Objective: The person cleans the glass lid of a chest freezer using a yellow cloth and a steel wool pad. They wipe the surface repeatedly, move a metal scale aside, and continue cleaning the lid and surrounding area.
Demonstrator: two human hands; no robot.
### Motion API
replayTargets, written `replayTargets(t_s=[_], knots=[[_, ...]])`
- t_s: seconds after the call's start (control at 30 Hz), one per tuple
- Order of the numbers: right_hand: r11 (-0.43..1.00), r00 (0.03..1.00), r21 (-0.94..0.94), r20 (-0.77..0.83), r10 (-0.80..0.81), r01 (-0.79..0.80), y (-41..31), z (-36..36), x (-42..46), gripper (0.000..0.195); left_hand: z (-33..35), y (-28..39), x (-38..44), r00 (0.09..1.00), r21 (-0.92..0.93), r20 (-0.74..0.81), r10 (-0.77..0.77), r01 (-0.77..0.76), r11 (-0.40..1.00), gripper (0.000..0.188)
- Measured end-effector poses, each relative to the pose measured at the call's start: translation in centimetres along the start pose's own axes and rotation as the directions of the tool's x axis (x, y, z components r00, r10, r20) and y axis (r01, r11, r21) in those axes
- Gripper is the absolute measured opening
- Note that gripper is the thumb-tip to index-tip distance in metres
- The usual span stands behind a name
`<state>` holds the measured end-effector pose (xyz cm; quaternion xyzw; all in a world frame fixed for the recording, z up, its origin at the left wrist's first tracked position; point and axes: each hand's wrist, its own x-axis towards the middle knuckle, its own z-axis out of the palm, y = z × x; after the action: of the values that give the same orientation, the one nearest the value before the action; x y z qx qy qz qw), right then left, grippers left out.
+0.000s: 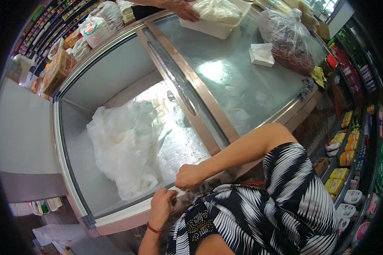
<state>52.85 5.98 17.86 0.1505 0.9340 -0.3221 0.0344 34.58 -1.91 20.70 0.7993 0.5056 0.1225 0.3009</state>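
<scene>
At the near rim of a chest freezer (121, 220), my left hand (161, 204), with a red beaded bracelet at the wrist, has its fingers curled. My right hand (190, 177) is closed in a fist just to the right of it. A small pale strip (180, 192), perhaps thin plastic, shows between my two hands; its full shape is hidden. Beyond them, inside the freezer's uncovered left half, a large crumpled translucent plastic bag (127, 143) with faint green print lies on the frosty floor.
A sliding glass lid (242, 95) covers the freezer's right half. On it are a white carton (261, 54), a clear bag of dark reddish goods (290, 44) and a white tray (210, 30) with a wrapped pale bundle. Another person's hand (183, 9) touches that tray. Shelves (344, 185) stand at right.
</scene>
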Motion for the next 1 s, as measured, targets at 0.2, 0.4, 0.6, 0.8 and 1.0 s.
replayTargets(t_s=[0.2,0.4,0.6,0.8,1.0], knots=[[0.985,0.952,-0.001,-0.26,-0.164,0.17,-3.1,4.1,11.2,0.013,-5.2,-6.5,-6.2,0.986,0.257,-0.015,-0.163,0.161,0.953,0.012],[0.999,0.839,0.003,-0.544,-0.036,0.045,-4.1,3.5,15.9,0.016,-9.2,-8.0,-7.4,0.932,0.565,-0.315,-0.177,0.335,0.754,0.012],[0.97,0.668,0.192,-0.703,0.243,-0.15,1.4,-4.0,2.8,0.02,-5.4,-5.7,-4.8,0.849,-0.068,-0.379,-0.369,0.372,0.926,0.011],[0.741,-0.073,0.421,-0.888,0.454,-0.524,12.5,-6.3,-24.0,0.025,1.7,2.0,1.4,0.917,-0.325,-0.361,-0.17,0.047,0.945,0.025],[0.47,-0.359,0.853,-0.522,0.774,-0.228,11.8,-2.1,-36.8,0.035,4.3,9.1,5.8,0.963,-0.184,-0.263,0.051,-0.102,0.978,0.023]])
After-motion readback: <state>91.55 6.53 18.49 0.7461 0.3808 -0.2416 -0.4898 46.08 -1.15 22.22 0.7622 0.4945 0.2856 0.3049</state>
